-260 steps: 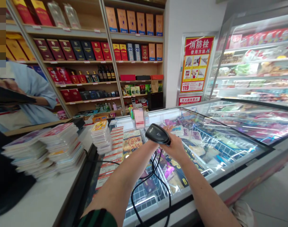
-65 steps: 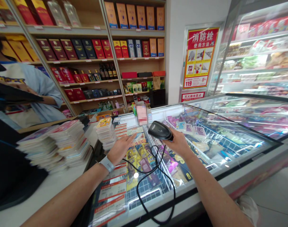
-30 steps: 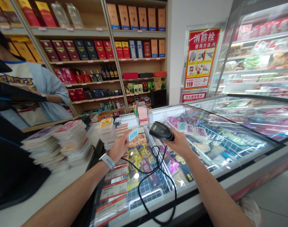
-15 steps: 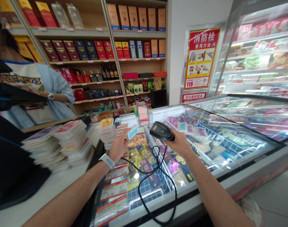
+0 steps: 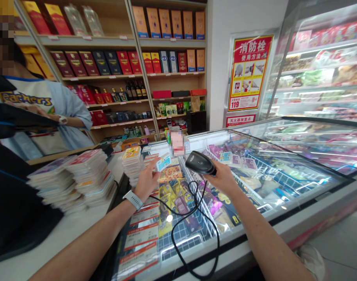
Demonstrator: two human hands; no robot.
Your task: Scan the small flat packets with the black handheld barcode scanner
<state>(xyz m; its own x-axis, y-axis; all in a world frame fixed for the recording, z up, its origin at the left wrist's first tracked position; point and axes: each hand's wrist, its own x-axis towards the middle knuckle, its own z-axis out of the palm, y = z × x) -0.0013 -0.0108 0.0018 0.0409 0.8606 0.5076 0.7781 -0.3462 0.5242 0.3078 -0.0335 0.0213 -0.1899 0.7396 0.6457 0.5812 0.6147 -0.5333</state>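
My right hand [image 5: 223, 175] is closed around the handle of a black barcode scanner [image 5: 200, 162], its head facing left above the freezer's glass lid. A black cable [image 5: 173, 234] hangs from it and loops over the glass. Between thumb and fingers, my left hand [image 5: 147, 179] pinches a small blue-and-white card-like packet [image 5: 163, 162], a little left of the scanner and apart from it. Behind my left hand stands a stack of similar flat packs [image 5: 132, 158]. Two taller stacks [image 5: 89, 171] rise farther left on the white counter. Several flat packs [image 5: 238, 160] lie on the glass beyond my right hand.
The chest freezer [image 5: 283, 222] holds wire baskets with bagged food; price labels [image 5: 143, 238] line its left side. At the left, a person in a light blue shirt [image 5: 70, 105] stands behind the counter [image 5: 49, 238]. Shelves [image 5: 108, 76] of boxes and bottles fill the back wall.
The packet in my left hand has tilted slightly and shifted a little left. The scanner and my right hand have hardly moved.
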